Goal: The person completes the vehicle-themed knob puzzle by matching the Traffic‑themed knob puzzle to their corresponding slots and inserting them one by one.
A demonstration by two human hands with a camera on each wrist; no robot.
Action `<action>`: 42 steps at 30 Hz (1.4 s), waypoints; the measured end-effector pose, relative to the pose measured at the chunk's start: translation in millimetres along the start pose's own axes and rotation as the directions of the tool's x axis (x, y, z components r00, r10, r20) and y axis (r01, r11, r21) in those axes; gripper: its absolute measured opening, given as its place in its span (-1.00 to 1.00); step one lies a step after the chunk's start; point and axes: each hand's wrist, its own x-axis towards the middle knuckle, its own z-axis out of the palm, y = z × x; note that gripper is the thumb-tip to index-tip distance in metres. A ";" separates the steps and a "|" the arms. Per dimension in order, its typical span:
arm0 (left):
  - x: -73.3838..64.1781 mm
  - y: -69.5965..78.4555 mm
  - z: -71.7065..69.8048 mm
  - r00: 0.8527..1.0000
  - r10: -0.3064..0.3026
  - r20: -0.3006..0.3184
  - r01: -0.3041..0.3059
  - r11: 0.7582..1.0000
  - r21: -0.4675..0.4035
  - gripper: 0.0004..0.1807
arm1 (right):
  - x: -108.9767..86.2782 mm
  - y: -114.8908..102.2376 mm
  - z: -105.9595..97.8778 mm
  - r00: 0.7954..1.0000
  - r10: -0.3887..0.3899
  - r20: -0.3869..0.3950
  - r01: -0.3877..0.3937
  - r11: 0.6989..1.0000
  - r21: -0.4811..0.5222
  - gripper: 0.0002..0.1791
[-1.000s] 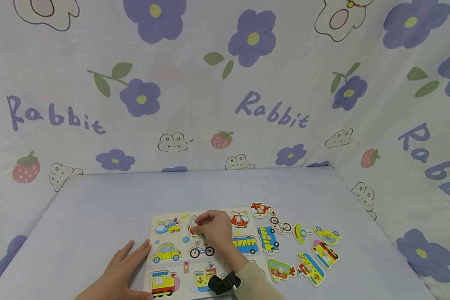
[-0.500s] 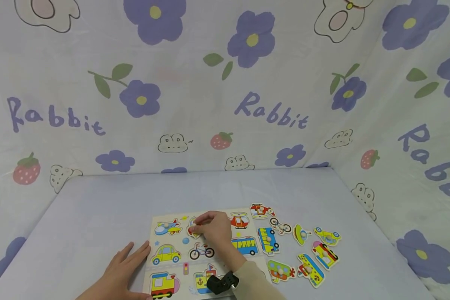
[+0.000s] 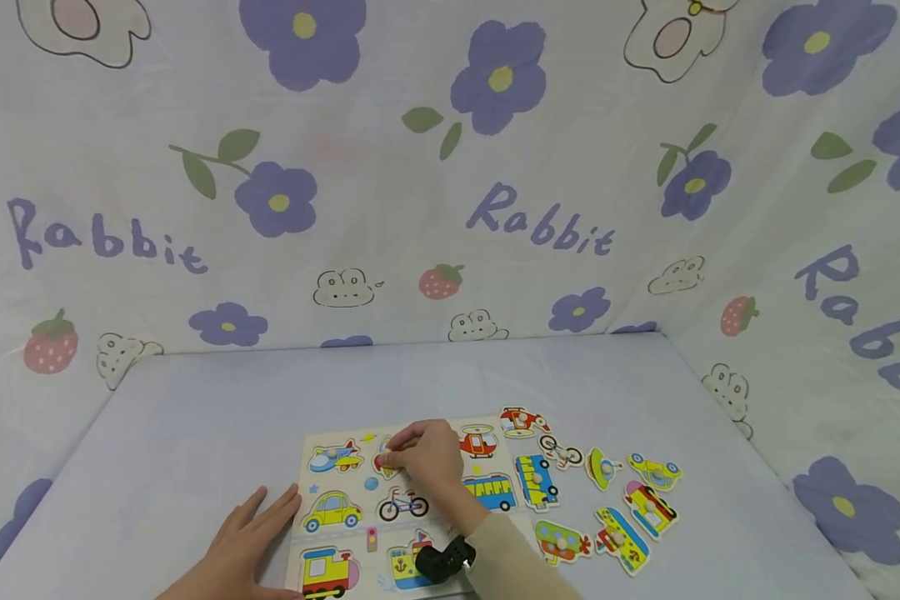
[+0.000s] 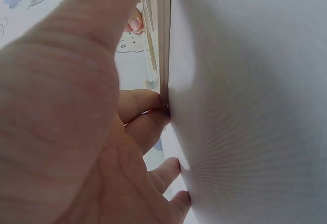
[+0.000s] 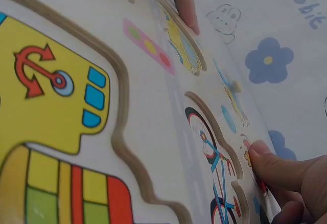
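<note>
A pale wooden puzzle board [image 3: 345,533] printed with vehicles lies on the table. My right hand [image 3: 427,458] pinches a small knobbed puzzle piece [image 3: 385,458] with red parts at the board's top middle; the fingers hide much of it. In the right wrist view, thumb and fingers [image 5: 278,170] close on it at the board's far side. My left hand [image 3: 243,542] lies spread at the board's left edge, and its fingertips touch that edge in the left wrist view. An airplane piece [image 3: 335,455] with a knob sits in the top left recess.
Right of the board lie several loose knobbed pieces: a helicopter [image 3: 523,421], bicycle [image 3: 561,452], bus [image 3: 536,480], flying saucer [image 3: 602,468], car [image 3: 655,472], train [image 3: 651,509], ship [image 3: 622,540] and a green piece [image 3: 561,542]. Behind the table hangs a flowered cloth [image 3: 390,167].
The puzzle piece under my right hand has turned slightly, with the fingers staying on it at the same spot. My left hand has kept its place at the board's edge.
</note>
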 end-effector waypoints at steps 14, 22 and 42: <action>0.2 -1.8 -0.7 1.000 -0.003 0.014 0.003 1.000 -0.007 0.38 | 4.0 3.1 -2.2 0.998 0.015 0.053 -0.016 1.000 0.022 -0.79; -0.8 -1.6 -1.7 1.000 0.021 0.006 -0.021 1.000 -0.002 0.32 | 4.1 2.7 -1.8 0.999 0.020 0.043 -0.020 1.000 -0.004 -0.78; 1.4 -3.1 3.0 1.000 0.011 -0.015 -0.010 0.999 0.031 0.31 | 1.3 -1.3 -4.7 0.999 0.015 0.038 -0.016 1.000 0.011 -0.79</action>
